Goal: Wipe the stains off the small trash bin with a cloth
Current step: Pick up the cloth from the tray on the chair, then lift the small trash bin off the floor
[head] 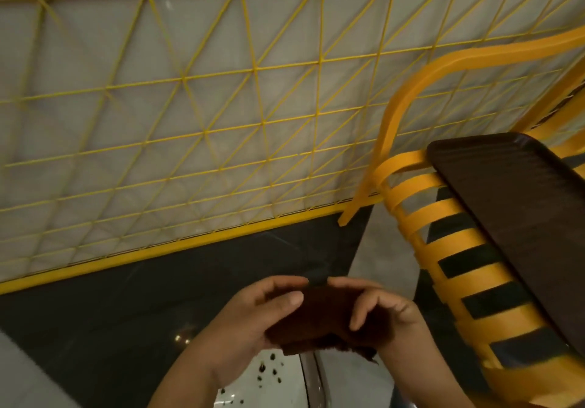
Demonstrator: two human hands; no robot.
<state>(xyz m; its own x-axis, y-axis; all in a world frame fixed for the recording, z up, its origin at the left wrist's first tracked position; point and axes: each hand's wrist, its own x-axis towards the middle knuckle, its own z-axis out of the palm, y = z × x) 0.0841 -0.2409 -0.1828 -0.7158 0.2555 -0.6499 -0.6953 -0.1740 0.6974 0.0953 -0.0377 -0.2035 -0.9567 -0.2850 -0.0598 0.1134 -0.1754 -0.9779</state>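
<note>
Two bare hands meet low in the middle of the head view, both holding one item.

Left hand [253, 309]: fingers curled over the upper left edge of a dark brown folded cloth [323, 319], thumb laid across its near face, pinching it.

Right hand [383, 309]: fingers curled round the right end of the same cloth, thumb pointing down over its front; the grip is closed on the fabric.

Dark brown folded cloth: held up between the two hands, apart from everything below it; a frayed lower edge hangs beneath the right hand.

Small white trash bin [269, 382]: at the bottom edge of the view, directly beneath the hands and partly hidden by the left forearm. Its pale surface carries scattered dark spots [269, 371]. A curved rim or edge runs along its right side; the rest lies out of view.

Surroundings: dark grey glossy floor [126, 297] under the hands, with a paler floor strip [376, 249] to the right. Yellow wire grid panel [221, 107] of crossed and diagonal rods stands behind, against a whitish wall, closed below by a yellow bar. Yellow slatted chair [443, 217] with a curved armrest stands at the right. Dark brown rounded-corner table top [522, 211] lies over the chair, reaching to the right edge. The picture is somewhat blurred.
</note>
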